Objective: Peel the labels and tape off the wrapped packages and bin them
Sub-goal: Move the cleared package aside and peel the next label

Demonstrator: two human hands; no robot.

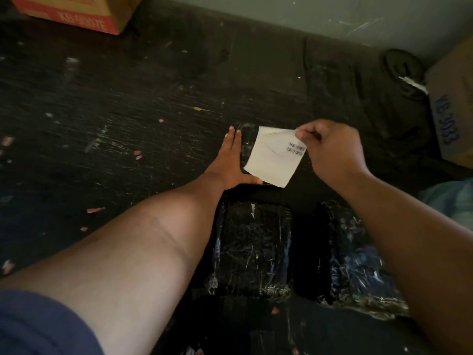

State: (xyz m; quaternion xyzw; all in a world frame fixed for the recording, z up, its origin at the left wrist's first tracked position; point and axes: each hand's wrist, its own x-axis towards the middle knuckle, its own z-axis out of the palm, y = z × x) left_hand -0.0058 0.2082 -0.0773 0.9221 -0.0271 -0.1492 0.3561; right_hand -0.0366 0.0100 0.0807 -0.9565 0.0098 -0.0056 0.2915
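1. Right hand (330, 147) pinches label (273, 156) at its 1 o'clock corner.
2. Left hand (234, 160) flat, fingers straight, pressing wrapped package (247, 139), at label's 9 o'clock.
3. Label's long axis runs 1-to-7; its 7 o'clock edge looks stuck.

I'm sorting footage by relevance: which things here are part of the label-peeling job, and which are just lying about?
Part of the job:
white label, pinched by right hand
far package, pressed by left hand
two near wrapped packages

Lying about:
red-printed box
blue-printed box
paper scraps
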